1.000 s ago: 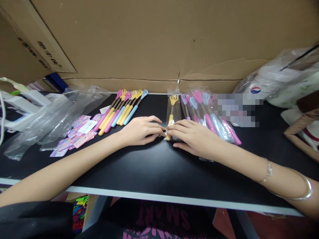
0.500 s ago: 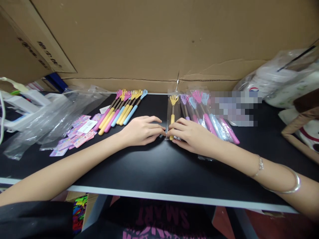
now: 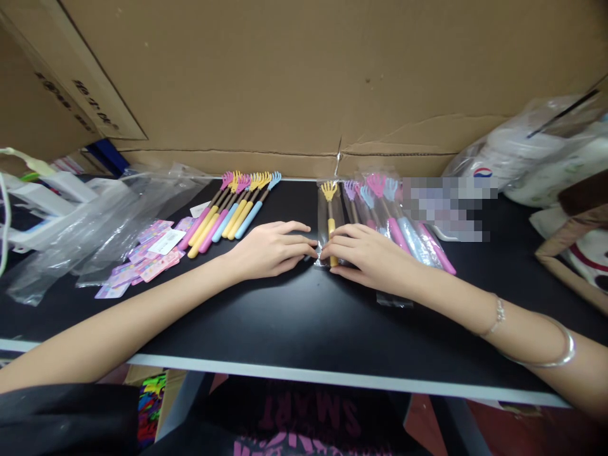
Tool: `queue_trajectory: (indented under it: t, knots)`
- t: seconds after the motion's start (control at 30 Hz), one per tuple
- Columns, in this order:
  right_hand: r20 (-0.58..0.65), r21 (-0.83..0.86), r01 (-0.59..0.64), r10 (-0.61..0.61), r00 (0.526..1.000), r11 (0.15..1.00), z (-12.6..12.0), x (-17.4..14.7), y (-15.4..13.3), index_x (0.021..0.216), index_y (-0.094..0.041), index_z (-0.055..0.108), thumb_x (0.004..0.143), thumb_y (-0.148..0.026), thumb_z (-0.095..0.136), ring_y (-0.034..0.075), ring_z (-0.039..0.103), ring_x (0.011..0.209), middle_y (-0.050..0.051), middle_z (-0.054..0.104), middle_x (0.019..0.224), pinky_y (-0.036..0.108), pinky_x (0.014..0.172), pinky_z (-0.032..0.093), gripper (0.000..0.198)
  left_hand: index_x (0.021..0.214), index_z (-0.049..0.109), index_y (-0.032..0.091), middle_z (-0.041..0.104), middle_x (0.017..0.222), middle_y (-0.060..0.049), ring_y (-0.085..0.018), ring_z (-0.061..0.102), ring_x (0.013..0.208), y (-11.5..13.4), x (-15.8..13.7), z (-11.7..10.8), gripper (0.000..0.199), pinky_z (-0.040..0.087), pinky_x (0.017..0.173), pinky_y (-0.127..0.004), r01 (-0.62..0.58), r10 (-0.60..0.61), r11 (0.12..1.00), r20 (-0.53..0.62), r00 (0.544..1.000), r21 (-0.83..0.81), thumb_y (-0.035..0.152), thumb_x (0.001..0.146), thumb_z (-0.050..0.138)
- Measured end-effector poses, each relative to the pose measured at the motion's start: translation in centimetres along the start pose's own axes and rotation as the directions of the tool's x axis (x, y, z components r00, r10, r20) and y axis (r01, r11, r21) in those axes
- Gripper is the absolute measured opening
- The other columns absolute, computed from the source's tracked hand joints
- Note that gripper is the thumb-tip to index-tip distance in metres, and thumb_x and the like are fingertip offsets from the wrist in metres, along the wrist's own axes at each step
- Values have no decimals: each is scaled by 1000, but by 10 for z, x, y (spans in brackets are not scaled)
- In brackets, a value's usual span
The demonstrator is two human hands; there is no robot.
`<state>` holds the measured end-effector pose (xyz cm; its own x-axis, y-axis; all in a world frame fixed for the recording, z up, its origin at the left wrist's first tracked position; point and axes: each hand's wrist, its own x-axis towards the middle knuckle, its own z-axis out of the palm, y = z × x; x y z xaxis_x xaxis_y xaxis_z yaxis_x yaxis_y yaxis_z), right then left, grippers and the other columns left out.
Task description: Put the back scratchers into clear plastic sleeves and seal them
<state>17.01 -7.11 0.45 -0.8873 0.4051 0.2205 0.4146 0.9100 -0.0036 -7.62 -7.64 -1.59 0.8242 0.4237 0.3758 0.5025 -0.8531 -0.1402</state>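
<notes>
A yellow back scratcher (image 3: 329, 192) with a dark shaft lies inside a clear plastic bag (image 3: 322, 218) on the black table. My right hand (image 3: 368, 256) rests over the lower end of it, its fingers closed around the yellow handle through the bag. From the other side my left hand (image 3: 273, 250) reaches in, fingertips closed on the bag's lower left edge; its thumb is mostly hidden. Beside my right hand lie several bagged back scratchers (image 3: 401, 228) in purple, pink and blue, partly covered by that hand. Several unbagged back scratchers (image 3: 232, 212) lie in a row beyond my left hand.
Printed cards (image 3: 147, 253) and empty plastic bags (image 3: 109, 221) lie at the left. White plastic racks (image 3: 42, 196) stand at the far left. A lidded cup (image 3: 513, 152) in a bag and a plush toy (image 3: 589, 253) are at the right. A cardboard wall (image 3: 285, 82) closes the back.
The yellow back scratcher's handle has shifted slightly right inside its bag, and its head has tilted a little left. My right hand has moved slightly right; my left hand has hardly moved.
</notes>
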Motion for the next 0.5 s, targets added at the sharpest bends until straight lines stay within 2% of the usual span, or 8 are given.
queue_trajectory:
  t: [0.2, 0.5]
  knots:
    - [18, -11, -9, 9, 1000, 1000, -3, -2, 5, 102, -16, 65, 92, -23, 52, 23, 55, 95, 9, 68, 97, 36, 79, 47, 17, 127, 58, 25, 60, 131, -2, -22, 48, 127, 1, -2, 1, 34, 47, 99, -37, 43, -41, 998, 40, 998, -43, 27, 97, 44]
    - [50, -41, -26, 28, 998, 999, -9, -3, 4, 102, -14, 66, 88, -23, 59, 23, 56, 96, 9, 68, 99, 35, 79, 48, 18, 133, 54, 26, 56, 136, -2, -22, 48, 127, 2, 0, 1, 37, 46, 101, -38, 52, -46, 996, 78, 996, -77, 29, 99, 40]
